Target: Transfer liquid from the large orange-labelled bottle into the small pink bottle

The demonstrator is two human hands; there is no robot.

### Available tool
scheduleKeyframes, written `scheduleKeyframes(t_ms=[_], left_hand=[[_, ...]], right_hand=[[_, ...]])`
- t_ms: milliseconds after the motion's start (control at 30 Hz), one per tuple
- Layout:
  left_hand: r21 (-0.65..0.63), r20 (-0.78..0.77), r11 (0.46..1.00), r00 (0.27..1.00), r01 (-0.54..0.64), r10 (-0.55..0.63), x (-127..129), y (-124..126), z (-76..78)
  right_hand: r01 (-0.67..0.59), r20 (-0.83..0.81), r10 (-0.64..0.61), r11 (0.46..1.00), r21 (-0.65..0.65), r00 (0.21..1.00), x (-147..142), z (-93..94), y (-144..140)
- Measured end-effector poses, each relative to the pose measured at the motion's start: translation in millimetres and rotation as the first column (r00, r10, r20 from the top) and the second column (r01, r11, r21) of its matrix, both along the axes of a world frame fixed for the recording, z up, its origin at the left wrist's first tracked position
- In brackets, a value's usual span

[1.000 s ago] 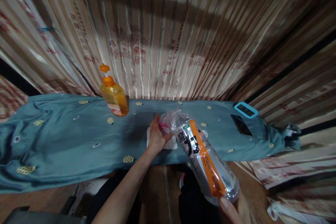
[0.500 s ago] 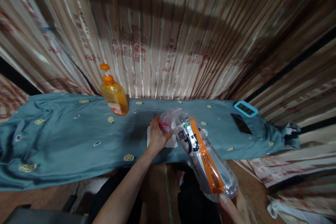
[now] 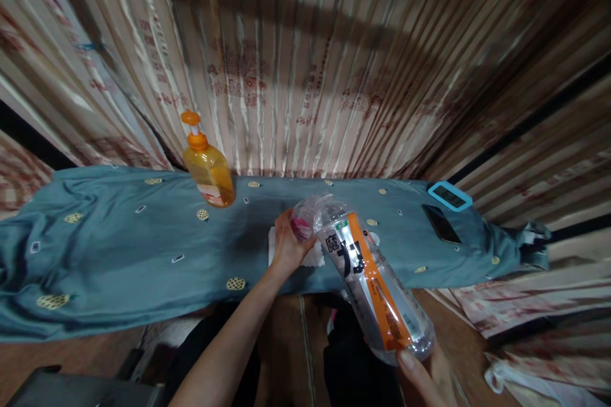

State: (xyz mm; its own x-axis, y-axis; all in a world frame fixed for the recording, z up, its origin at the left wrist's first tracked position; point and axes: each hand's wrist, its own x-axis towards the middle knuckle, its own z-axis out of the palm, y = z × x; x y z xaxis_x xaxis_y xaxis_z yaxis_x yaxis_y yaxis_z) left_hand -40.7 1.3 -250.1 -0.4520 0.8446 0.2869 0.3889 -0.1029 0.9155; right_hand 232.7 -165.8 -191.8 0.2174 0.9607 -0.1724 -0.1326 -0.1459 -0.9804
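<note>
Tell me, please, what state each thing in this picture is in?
Clear bottle: tilted, gripped at base and cap.
Left hand: closed around the pink cap.
Right hand: holding the bottle's base.
Pump bottle: upright, untouched.
Phone: flat, screen dark.
Blue timer: lying flat.

Cloth: I see a teal patterned cloth [image 3: 119, 248] draped over the table, running across the middle of the frame.
Pump bottle: I make out an orange pump bottle [image 3: 208, 168] standing upright on the cloth, left of centre, just before the curtain.
Curtain: a striped beige curtain [image 3: 296, 63] fills the upper frame.
Timer: a blue-framed device [image 3: 449, 196] lies at right.
Phone: a dark phone [image 3: 441, 224] lies just beside it.
</note>
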Motion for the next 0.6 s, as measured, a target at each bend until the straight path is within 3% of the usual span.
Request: scheduleKeyframes(t_ms=[267,600], left_hand=[[0.029,0.010,1.000,1.000,-0.006,0.006,0.3,1.7,-5.2],[0.042,0.025,0.999,1.000,-0.006,0.005,-1.0,3.2,-10.5]], right_hand=[[0.014,0.007,-0.014,1.000,-0.016,1.000,-0.8,3.7,-3.7],[0.023,-0.049,-0.024,1.000,-0.019,0.999,-9.3,27.1,-0.1]])
